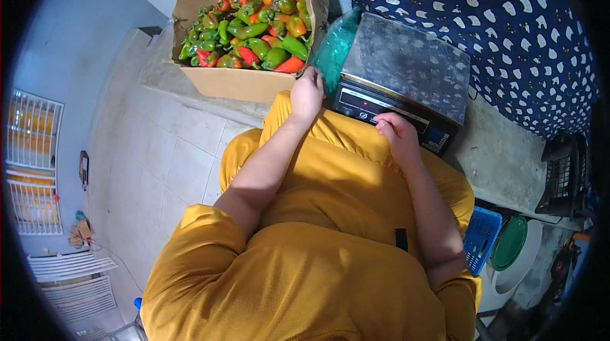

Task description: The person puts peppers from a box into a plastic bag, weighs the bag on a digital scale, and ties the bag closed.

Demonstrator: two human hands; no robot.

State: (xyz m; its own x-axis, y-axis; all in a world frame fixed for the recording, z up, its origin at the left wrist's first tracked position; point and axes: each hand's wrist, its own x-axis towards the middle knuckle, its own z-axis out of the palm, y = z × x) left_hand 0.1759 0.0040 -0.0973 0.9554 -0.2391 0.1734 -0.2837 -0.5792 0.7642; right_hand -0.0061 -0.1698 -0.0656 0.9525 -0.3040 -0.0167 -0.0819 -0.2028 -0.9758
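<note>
My left hand (306, 95) is at the near right corner of a cardboard box (233, 85), its fingers bent beside a green plastic bag (334, 50); whether they pinch the bag or the box edge is hard to see. Red, green and orange peppers (252, 31) fill the box. The bag lies between the box and a digital scale with a metal platform (405, 60). My right hand (399, 138) is curled over the front panel of the scale, thumb against the fingers, and nothing shows clearly in it.
A dark blue patterned cloth (505, 41) hangs behind the scale. On the right are a black plastic crate (562, 174), a blue basket (482, 238) and a green lid (509, 243) on a white container (529, 260). The concrete ledge (495, 160) runs under the scale.
</note>
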